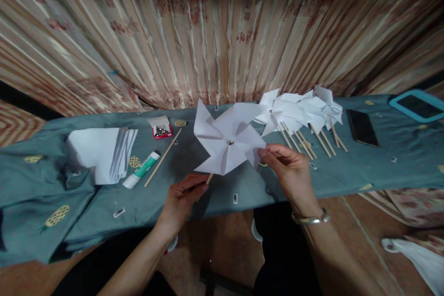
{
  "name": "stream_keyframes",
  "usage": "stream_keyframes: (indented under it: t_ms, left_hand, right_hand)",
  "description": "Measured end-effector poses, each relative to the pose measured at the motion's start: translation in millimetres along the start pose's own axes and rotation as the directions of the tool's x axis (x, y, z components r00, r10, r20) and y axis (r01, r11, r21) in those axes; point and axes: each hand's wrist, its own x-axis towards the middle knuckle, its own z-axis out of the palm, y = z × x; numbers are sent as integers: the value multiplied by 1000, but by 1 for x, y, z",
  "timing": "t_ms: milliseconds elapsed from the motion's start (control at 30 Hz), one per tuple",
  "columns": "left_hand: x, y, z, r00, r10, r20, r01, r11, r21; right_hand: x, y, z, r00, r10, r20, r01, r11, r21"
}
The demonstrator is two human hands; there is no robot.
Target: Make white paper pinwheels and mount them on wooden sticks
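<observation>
A white paper pinwheel (222,129) with a metal pin at its centre is held up in front of me. My left hand (185,196) pinches its wooden stick (209,178) just below the blades. With thumb and fingertips, my right hand (287,164) grips the tip of the right-hand blade. Most of the stick is hidden behind the left fingers. Behind and to the right, several finished-looking pinwheels (294,108) overlap in a pile, their sticks pointing toward me.
Left on the green cloth (215,199) are folded white papers (95,152), a glue stick (141,169), a loose wooden stick (163,157) and a red box of metal pins (161,130). A phone (362,127) and a blue-framed tablet (419,105) lie right. A curtain (215,32) hangs behind.
</observation>
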Motion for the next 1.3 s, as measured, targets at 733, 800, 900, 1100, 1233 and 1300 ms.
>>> stream_keyframes:
  t_ms: [733,800,900,1100,1233,1300]
  left_hand:
    - [-1,7,3,999,-35,-12,35,999,-4]
    - [-1,6,4,1000,-31,-4,31,999,-10]
    - [-1,3,6,999,-30,-13,30,999,-29]
    - [0,4,8,1000,-17,-5,17,1000,-2]
    - [1,6,7,1000,11,29,-12,999,47]
    - [1,6,6,1000,13,28,-14,999,52]
  right_hand:
    - [-25,2,46,912,246,330,-298,948,116]
    - [-26,2,47,909,246,337,-291,953,87]
    - [-27,3,48,904,242,352,-277,960,50]
    - [-34,4,52,852,222,473,-278,959,52]
    - [-38,2,48,764,215,608,-264,965,-9]
    - [-38,0,44,716,200,668,-241,970,-32]
